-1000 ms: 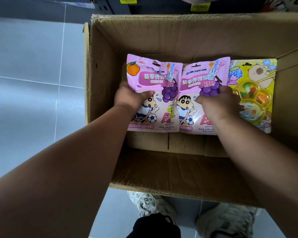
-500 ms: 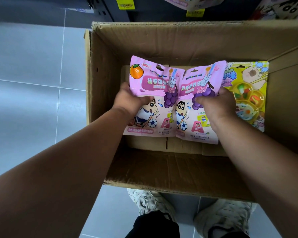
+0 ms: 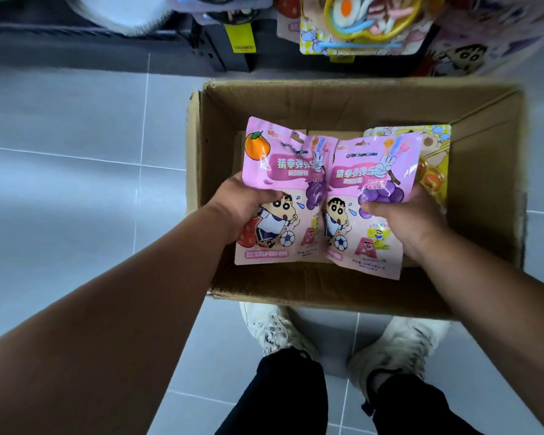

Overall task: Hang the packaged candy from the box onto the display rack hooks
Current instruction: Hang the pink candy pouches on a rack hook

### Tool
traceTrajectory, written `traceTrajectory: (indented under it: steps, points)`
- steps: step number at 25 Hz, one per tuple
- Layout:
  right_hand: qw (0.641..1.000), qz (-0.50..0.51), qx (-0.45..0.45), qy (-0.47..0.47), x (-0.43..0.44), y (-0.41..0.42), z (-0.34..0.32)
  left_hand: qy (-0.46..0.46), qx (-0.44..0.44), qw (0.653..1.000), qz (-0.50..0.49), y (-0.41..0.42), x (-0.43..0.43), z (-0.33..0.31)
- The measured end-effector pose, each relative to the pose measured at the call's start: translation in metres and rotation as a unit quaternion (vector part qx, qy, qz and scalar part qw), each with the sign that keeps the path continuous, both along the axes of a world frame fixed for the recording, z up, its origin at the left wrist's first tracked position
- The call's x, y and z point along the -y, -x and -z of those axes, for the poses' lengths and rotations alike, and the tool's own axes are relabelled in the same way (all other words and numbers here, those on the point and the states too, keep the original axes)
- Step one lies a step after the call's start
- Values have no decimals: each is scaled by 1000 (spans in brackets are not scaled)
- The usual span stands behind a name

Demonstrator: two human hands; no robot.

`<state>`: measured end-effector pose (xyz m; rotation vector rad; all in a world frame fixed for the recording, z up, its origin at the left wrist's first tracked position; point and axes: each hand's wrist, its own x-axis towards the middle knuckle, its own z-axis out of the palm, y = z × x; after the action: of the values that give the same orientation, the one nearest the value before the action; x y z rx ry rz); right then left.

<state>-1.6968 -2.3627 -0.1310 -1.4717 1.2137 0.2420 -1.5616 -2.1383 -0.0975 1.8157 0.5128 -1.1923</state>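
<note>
Candy pkgs (image 3: 277, 171) (pink) over box (image 3: 327, 105) w/ yellow pkg (image 3: 435, 146)

Large grey floor tiles (image 3: 60, 120) run underfoot, glossy and divided by thin pale grout lines (image 3: 142, 127), with a soft wash of light on those to the left, and along the far edge stands a dark shelf base (image 3: 214, 54) bearing a yellow label (image 3: 241, 39).
</note>
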Motion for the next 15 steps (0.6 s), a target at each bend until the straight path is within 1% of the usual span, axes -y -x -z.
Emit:
traceTrajectory:
  steps: [3,5,9,11,15]
  points:
    - [999,2,11,-48,15,10,-59,21,13,1000,0,9,-1,-57]
    - [997,-3,36,-66,23,14,-109,38,20,999,-10,15,-2,-103]
    - [994,-46,64,-73,25,19,-207,65,37,996,-54,29,-7,-194]
    - [995,-39,66,-67,27,21,-261,88,36,993,-77,36,-9,-247]
    - [994,-26,84,-60,27,34,-376,116,56,989,-67,53,-14,-362]
